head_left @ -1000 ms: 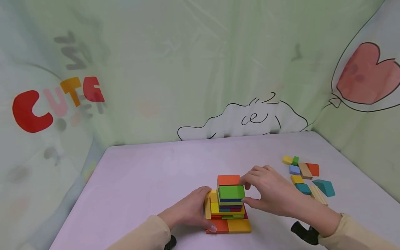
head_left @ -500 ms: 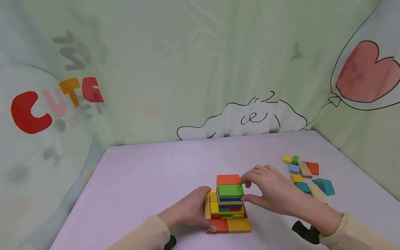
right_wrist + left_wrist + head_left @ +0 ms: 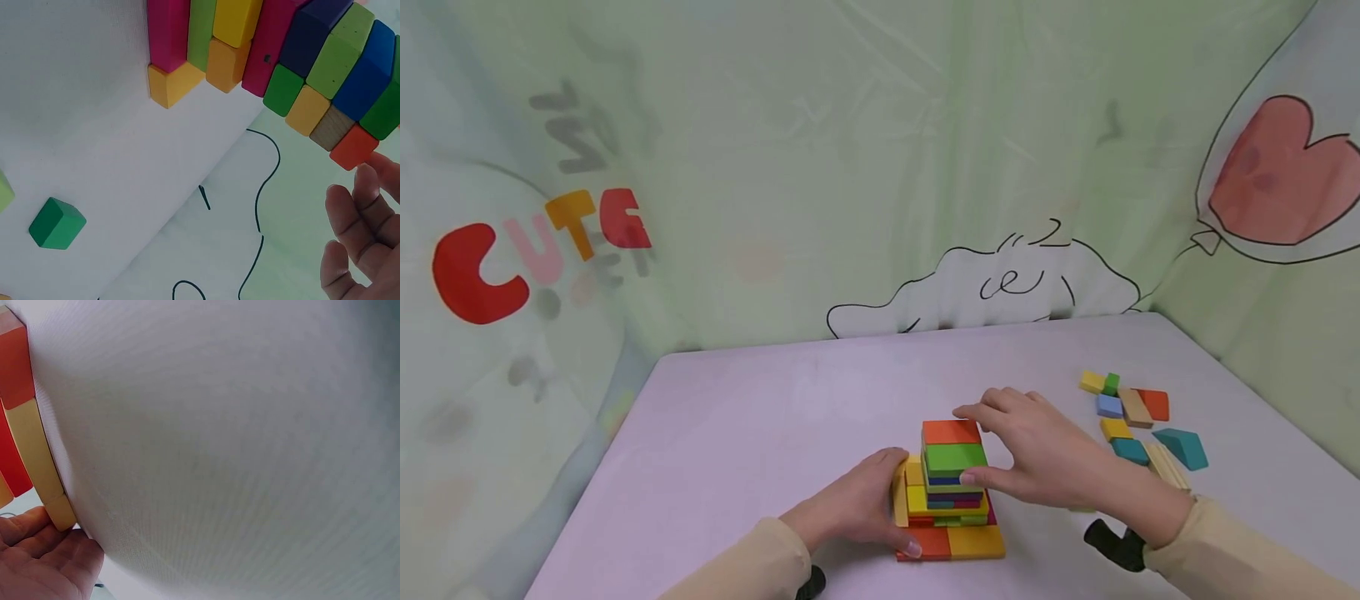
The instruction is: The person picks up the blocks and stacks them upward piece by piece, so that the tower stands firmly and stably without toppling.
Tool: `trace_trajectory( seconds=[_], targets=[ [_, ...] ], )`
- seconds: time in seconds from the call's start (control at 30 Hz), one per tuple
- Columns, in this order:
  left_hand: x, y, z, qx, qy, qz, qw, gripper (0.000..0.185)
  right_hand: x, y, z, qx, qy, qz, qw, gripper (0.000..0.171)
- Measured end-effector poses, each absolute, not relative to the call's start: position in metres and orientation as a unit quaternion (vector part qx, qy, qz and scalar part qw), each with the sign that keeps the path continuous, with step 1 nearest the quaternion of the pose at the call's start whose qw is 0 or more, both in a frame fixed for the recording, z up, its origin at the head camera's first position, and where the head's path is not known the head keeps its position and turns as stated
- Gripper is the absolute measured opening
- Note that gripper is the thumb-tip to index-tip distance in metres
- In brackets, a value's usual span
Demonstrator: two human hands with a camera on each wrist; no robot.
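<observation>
A tower of coloured wooden blocks [image 3: 956, 460] stands on the table, its upper front showing a green block and, behind it, an orange block [image 3: 951, 432]. My left hand [image 3: 863, 498] holds the base from the left, thumb on the front red-orange block [image 3: 931, 543] and fingers towards the back. In the left wrist view its fingers touch the end of a yellow block [image 3: 61, 512]. My right hand [image 3: 1026, 450] spans the tower's upper right side, thumb at the front, index finger behind the top. In the right wrist view a fingertip meets the orange-red block [image 3: 354, 147].
Several loose blocks lie to the right, among them a teal wedge [image 3: 1183, 448], a blue block [image 3: 1109, 406] and a red block [image 3: 1155, 405]. The lilac table [image 3: 760, 417] meets printed curtains [image 3: 760, 208] at its back and sides.
My right hand has moved left, from the tower's right edge to around its upper part, with the index finger now behind the top. The left hand stays at the base.
</observation>
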State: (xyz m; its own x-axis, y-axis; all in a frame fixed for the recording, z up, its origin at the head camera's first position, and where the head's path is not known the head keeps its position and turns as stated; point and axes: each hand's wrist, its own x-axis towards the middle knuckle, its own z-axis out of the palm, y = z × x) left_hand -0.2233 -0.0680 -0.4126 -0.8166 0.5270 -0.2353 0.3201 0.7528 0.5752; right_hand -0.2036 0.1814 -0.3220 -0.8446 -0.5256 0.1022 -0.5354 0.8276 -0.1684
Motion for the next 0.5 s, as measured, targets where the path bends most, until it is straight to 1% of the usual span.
trace_trajectory(
  seconds=[0.2,0.3,0.5],
  targets=[
    [-0.2235,-0.0674,-0.4124,0.232,0.916,0.261,0.196,0.099,-0.205,0.1811,-0.3242,0.275,-0.955,0.104,0.025,0.062],
    [-0.2236,-0.0674,-0.4125,0.231,0.916,0.262,0.196,0.099,-0.205,0.1806,-0.325,0.275,-0.955,0.105,0.027,0.062],
    [-0.2235,-0.0677,-0.4128,0.23,0.915,0.267,0.196,0.099,-0.2054,0.185,-0.3224,0.268,-0.956,0.117,0.029,0.067]
  ],
)
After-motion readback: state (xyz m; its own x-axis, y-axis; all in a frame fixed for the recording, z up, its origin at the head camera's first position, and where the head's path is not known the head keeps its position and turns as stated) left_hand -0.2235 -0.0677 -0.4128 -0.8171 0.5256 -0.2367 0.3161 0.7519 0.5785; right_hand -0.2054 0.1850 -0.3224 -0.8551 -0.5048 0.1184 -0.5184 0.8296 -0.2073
